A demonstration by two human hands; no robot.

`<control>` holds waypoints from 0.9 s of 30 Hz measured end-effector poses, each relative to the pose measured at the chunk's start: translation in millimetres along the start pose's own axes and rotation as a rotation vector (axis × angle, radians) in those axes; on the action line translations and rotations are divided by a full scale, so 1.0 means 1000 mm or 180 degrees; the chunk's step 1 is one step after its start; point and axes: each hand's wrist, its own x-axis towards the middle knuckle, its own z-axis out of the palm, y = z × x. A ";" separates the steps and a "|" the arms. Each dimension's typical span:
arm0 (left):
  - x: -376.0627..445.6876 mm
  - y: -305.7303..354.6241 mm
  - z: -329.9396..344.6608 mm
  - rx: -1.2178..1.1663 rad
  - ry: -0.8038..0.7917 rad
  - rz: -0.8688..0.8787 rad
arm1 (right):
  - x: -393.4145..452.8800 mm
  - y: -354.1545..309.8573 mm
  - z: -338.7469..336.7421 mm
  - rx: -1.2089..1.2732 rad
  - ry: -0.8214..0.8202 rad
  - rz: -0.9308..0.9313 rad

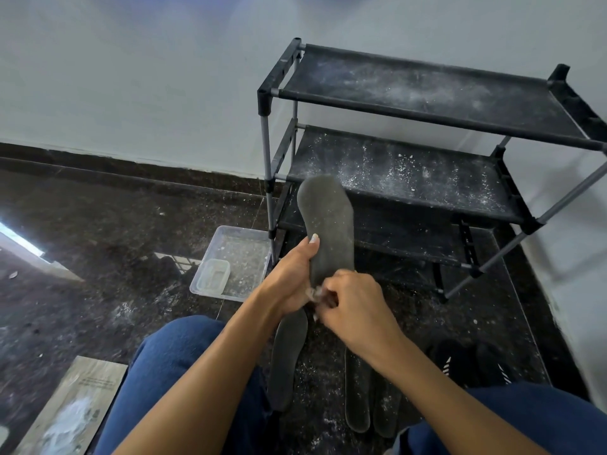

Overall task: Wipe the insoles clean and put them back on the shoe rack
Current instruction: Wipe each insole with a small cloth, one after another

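Insole (328,221) over dusty dark stone floor (98,241), pale wall (131,77)

four grey insoles: one held upright (328,221) at the centre of the frame, three flat on the floor at the bottom centre, at (289,359), (358,395) and (387,412). one black shoe rack (427,103) in the upper right, with three shelves. two clear plastic tubs left of centre, a small one (215,274) inside a larger one (243,238). two hands, left (289,277) and right (354,307). one board (75,402) at the lower left. two dark shoes (473,362) at the lower right.
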 end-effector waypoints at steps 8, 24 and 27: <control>0.003 -0.002 0.001 0.0279 0.0214 0.0298 | 0.011 0.017 -0.018 0.0014 0.0674 0.0346; 0.012 -0.009 -0.006 0.0279 0.0408 0.0409 | 0.009 0.018 -0.005 0.0075 0.0373 0.0457; 0.014 -0.008 -0.008 0.0261 0.0460 0.0453 | 0.005 0.012 0.000 0.0404 -0.0073 0.0412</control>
